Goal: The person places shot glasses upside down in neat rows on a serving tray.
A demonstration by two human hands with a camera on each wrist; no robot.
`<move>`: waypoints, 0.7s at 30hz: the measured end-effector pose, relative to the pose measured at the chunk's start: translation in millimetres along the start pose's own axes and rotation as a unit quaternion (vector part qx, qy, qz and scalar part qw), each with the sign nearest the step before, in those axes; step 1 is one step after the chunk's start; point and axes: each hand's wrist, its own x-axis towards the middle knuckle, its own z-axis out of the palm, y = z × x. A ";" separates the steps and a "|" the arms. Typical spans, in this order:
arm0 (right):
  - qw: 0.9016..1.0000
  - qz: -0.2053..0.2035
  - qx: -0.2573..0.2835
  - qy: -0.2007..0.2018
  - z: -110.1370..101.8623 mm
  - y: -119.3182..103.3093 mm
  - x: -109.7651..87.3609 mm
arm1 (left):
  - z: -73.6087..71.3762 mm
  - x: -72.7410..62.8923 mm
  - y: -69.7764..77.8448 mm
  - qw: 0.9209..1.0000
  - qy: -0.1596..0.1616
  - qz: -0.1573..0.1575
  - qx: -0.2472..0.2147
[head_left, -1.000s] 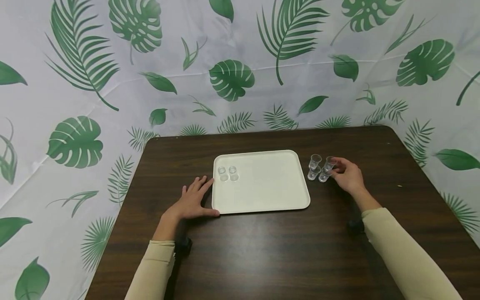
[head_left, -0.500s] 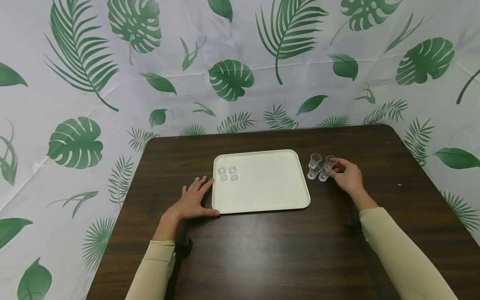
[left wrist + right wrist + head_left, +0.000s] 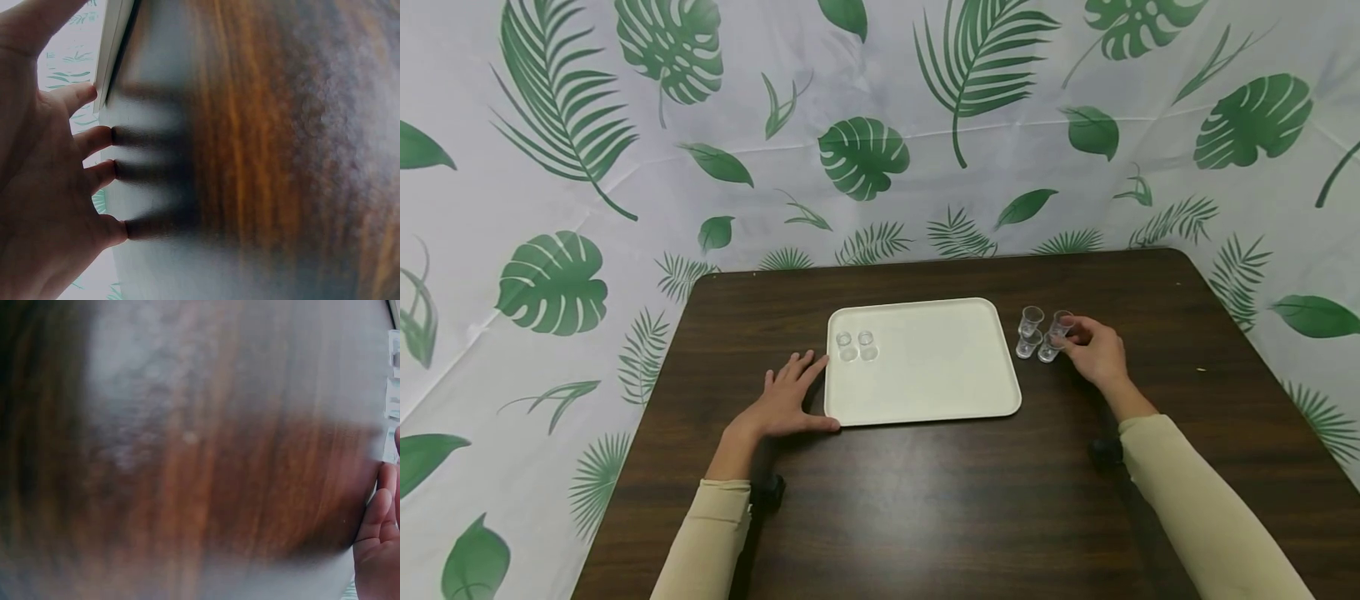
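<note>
The right hand (image 3: 1097, 354) pinches a clear cup (image 3: 1062, 319) (any lettering illegibly small).

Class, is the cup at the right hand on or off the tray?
Off: the head view shows the cup at the right hand beyond the right edge of the tray.

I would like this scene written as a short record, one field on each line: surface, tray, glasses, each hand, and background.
Surface: dark wood-grain table
Tray: white tray, rectangular with rounded corners, lying flat
Glasses on tray: small clear glasses near its far left corner
Glasses off tray: small clear glasses in a tight group just right of the tray
Left hand: left hand spread, thumb and index finger touching the tray's left end
Right hand: right hand pinching one glass of the right group
Background: white cloth with green leaf print
</note>
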 end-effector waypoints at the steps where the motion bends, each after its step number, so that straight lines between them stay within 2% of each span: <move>1: 1.000 -0.002 -0.002 0.001 0.1 0.4 -0.2 | 0.0 0.1 0.0 1.000 0.000 0.000 0.000; 21: 0.999 -0.023 0.008 0.048 -5.0 3.7 -2.6 | -0.6 0.8 1.2 1.000 -0.002 -0.001 -0.003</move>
